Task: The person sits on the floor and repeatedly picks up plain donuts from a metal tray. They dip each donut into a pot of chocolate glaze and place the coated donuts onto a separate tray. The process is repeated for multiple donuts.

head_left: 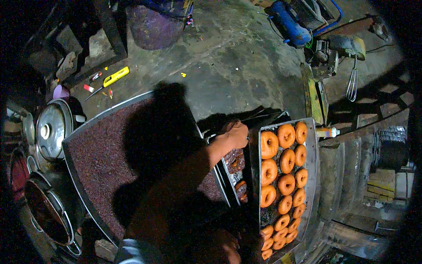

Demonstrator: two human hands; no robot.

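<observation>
My left hand [237,135] reaches across from the lower left, its fingers closed at the far left edge of a metal tray. This tray [311,152] bears rows of golden ring doughnuts [286,185]. In deep shadow at the lower edge, my right hand [231,250] is close to the near left side of the same tray; its fingers are hard to make out. Chocolate-coated doughnuts [240,190] lie on another tray, partly hidden under my left wrist. Left of it, a large tray [83,200] is filled with dark brown sprinkles [94,160], shaded by my arm.
A lidded metal pot [52,130] and an open pot with brown contents [46,211] stand at the left. Beyond the trays lie a yellow lighter [116,76] and a purple bucket [156,24]. A whisk [352,81], a blue compressor [288,23] and a small bottle [327,132] are at the right.
</observation>
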